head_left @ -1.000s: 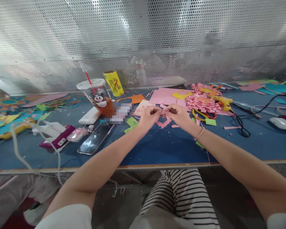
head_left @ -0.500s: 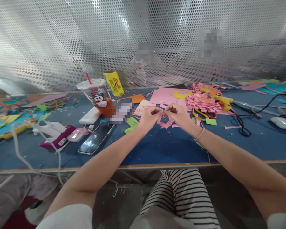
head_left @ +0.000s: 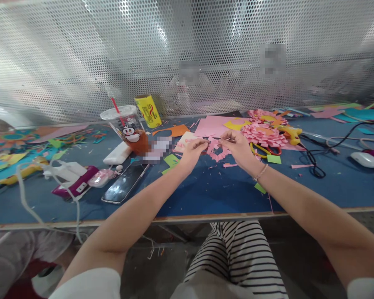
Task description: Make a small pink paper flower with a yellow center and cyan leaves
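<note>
A pink fringed paper strip [head_left: 217, 155] curves in an open loop between my two hands, just above the blue tabletop. My left hand [head_left: 193, 154] is closed, fingertips pinched at the strip's left end. On the other side, my right hand [head_left: 238, 148] pinches near the right end with thumb and forefinger. A small gap separates the fingertips of the two hands. Fringed pink paper flowers [head_left: 263, 133] lie beyond my right hand, close to scissors with yellow and red handles [head_left: 262, 150]. Pink paper sheets [head_left: 213, 126] lie behind the strip.
To the left stand a drink cup [head_left: 129, 133] with a red straw and a yellow box [head_left: 148, 111]. A phone [head_left: 124, 182], a purple power strip [head_left: 76, 182] and white cables lie nearer. A yellow glue gun [head_left: 291, 135] and black cord [head_left: 314, 160] are at right. Perforated metal [head_left: 218, 50] rises behind.
My fingertips were together over the pink loop and have now moved apart, opening a gap at its top. The camera view has shifted slightly.
</note>
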{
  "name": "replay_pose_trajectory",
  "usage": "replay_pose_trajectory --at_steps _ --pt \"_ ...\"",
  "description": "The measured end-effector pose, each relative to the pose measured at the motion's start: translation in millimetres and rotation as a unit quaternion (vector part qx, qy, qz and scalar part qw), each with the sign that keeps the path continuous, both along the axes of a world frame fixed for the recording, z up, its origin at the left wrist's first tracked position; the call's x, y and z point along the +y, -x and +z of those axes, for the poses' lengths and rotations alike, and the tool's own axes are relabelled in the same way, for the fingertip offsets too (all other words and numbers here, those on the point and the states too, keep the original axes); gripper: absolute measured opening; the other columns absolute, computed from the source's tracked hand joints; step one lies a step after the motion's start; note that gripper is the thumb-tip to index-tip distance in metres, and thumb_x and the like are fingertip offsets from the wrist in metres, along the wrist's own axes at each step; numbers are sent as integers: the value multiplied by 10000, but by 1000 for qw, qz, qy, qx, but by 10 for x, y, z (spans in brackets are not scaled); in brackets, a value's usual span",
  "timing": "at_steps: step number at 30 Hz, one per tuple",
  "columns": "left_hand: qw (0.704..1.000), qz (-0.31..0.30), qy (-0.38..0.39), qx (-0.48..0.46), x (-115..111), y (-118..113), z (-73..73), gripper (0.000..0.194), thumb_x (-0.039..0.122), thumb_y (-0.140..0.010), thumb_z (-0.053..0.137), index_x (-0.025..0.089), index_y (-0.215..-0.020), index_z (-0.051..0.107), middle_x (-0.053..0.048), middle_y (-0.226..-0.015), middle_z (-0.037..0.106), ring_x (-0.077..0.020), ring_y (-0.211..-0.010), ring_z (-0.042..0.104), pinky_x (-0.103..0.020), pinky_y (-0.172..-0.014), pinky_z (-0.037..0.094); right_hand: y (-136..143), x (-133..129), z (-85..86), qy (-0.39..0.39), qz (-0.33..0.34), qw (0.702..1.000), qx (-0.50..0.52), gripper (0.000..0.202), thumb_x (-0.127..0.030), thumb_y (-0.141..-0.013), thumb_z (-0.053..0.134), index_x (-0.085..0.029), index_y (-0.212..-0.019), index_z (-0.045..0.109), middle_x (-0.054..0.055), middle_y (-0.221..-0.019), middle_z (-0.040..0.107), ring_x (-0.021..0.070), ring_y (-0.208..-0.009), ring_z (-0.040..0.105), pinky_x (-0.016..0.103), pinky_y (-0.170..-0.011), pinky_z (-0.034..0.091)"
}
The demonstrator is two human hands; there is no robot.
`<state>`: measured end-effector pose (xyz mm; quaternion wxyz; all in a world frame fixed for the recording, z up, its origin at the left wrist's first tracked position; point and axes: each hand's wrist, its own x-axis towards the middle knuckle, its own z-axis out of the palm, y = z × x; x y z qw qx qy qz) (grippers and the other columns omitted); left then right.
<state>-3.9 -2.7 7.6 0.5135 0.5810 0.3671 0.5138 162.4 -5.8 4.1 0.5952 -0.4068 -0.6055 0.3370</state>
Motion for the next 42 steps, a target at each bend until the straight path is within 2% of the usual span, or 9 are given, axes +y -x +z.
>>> replay_pose_trajectory --at_steps 4,11,15,19,22,25,29,33,42 --pt "998 -5 30 -46 -28 -11 16 262 326 -630 679 147 -802 594 -9 -776 587 -106 -711 568 -278 -704 485 -5 35 -14 -23 -24 998 45 122 -255 -717 557 -206 -793 475 0 -793 542 118 -716 587 266 -642 473" --pt "997 -47 42 -44 -95 -86 -3 348 300 -567 752 137 -789 540 20 -699 573 -101 -673 596 -313 -742 501 35 26 -9 -31 -23 997 72 183 -306 -749 520 -227 -875 414 9 -915 501 104 -741 591 250 -627 471" --pt "999 -22 16 -41 -104 -83 12 299 296 -605 722 148 -800 551 26 -693 568 -90 -643 580 -295 -709 512 39 35 -34 -21 -12 997 76 230 -281 -744 530 -231 -938 418 -3 -871 460 98 -716 582 248 -626 465" --pt "999 16 1 -38 -86 -67 13 232 269 -637 681 156 -807 569 19 -704 578 -89 -650 568 -286 -703 513 36 3 -43 -18 -17 1000 -5 289 -271 -722 551 -227 -989 450 13 -878 458 129 -783 553 276 -674 471" --pt "999 36 -11 -27 -62 -58 -6 220 233 -641 667 161 -823 567 33 -655 558 -82 -601 556 -278 -677 507 43 -50 -14 -38 -56 994 -88 303 -310 -701 604 -219 -971 500 57 -979 480 161 -881 514 296 -730 468" --pt "998 43 -35 1 -37 -52 -27 245 204 -637 656 169 -862 566 49 -582 536 -85 -546 544 -271 -635 500 45 -77 22 -44 -66 991 -111 262 -339 -720 600 -216 -939 527 75 -1054 495 164 -892 514 303 -746 463" --pt "997 36 -56 38 -21 -46 -39 243 198 -640 636 170 -876 581 47 -549 544 -97 -528 552 -264 -601 488 26 -66 44 -37 -37 995 -89 174 -330 -756 553 -194 -866 541 39 -905 569 133 -744 541 303 -700 453" --pt "994 42 -72 64 -16 -37 -43 235 212 -649 628 163 -878 605 38 -569 556 -99 -516 558 -262 -585 476 9 -57 38 -23 -38 995 -94 137 -310 -760 543 -182 -809 548 8 -717 571 122 -646 533 278 -611 425" --pt "987 55 -109 109 28 -12 -79 230 194 -636 631 159 -861 657 32 -546 550 -113 -511 551 -267 -564 449 5 -65 33 -6 -31 995 -90 148 -330 -755 548 -187 -790 531 8 -655 576 134 -598 542 285 -571 423"
